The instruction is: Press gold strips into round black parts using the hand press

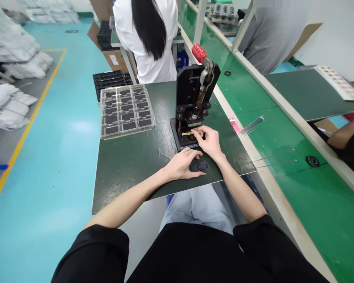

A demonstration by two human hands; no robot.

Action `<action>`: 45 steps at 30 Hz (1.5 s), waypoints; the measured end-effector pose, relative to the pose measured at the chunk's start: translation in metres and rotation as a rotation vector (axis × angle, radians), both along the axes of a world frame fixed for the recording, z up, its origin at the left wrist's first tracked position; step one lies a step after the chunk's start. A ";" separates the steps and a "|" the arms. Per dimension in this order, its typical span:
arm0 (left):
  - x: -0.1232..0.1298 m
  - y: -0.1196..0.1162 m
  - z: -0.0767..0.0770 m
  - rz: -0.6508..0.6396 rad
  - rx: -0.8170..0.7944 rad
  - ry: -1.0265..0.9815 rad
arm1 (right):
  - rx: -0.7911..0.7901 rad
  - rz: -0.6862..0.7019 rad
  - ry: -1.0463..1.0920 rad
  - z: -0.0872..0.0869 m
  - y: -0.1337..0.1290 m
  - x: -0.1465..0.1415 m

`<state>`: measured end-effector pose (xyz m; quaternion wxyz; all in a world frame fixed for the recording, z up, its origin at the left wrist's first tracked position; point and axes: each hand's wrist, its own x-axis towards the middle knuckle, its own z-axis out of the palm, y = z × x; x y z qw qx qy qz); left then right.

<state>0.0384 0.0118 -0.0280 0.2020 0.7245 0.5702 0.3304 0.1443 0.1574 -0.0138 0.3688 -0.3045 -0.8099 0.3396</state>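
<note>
My left hand (184, 164) rests low over the table's front edge, thumb and fingers curved round the rim of a round black disc (202, 166). The disc's face shows between them. Beyond it, my right hand (209, 139) reaches into the base of a black hand press (191, 98) that has a red-gripped lever (199, 53). Thumb and forefinger are pinched together at the right end of a small yellow strip (187, 134) on the press bed. The fingers partly cover a dark round shape in the bed.
A clear compartment tray (126, 112) with dark rectangular pieces sits at the left of the green table (129, 157). Black trays (109, 81) stand behind it. On the right runs a green conveyor (286, 129) with a black ring (312, 161). A person in white (147, 39) is ahead.
</note>
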 end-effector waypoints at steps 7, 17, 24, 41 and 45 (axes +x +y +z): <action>0.007 -0.002 -0.004 0.047 -0.004 -0.051 | -0.028 -0.052 0.086 0.009 0.000 0.003; 0.008 -0.004 -0.005 0.048 -0.005 -0.066 | -0.261 -0.040 -0.025 -0.001 -0.058 0.084; 0.008 -0.004 -0.001 0.043 -0.018 -0.080 | -0.162 -0.006 -0.135 -0.009 -0.065 0.090; 0.010 -0.005 -0.006 0.072 -0.036 -0.159 | 0.207 0.078 -0.153 -0.011 -0.070 0.085; 0.010 -0.007 -0.003 0.078 -0.048 -0.106 | 0.101 0.053 -0.123 -0.014 -0.071 0.085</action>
